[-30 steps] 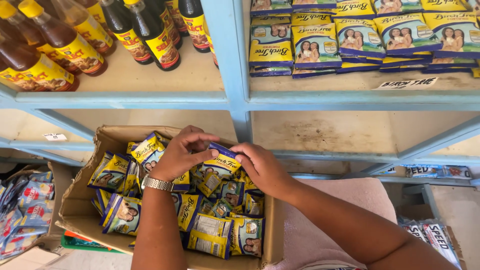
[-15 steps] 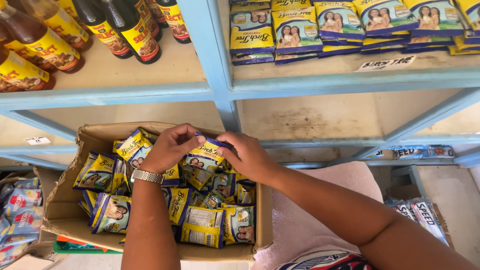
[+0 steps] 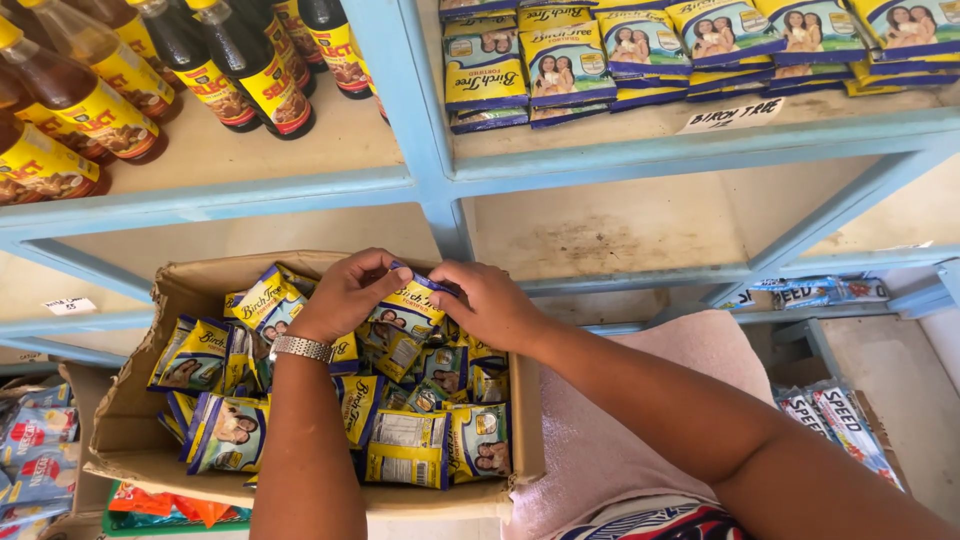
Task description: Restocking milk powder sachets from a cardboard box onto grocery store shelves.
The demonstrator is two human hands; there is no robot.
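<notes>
Head view: yellow-and-blue sachet above cardboard box.
Left hand: pinching sachet's left end.
Right hand: pinching right end.
Handling: likely light, soft, crinkly; grip by edges.

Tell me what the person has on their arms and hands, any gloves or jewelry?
No gloves. Both hands are bare, and no sleeves show on either forearm. The left hand has a silver metal-link wristwatch around its wrist. The right hand and its arm wear nothing that shows, no rings or bracelets.
</notes>
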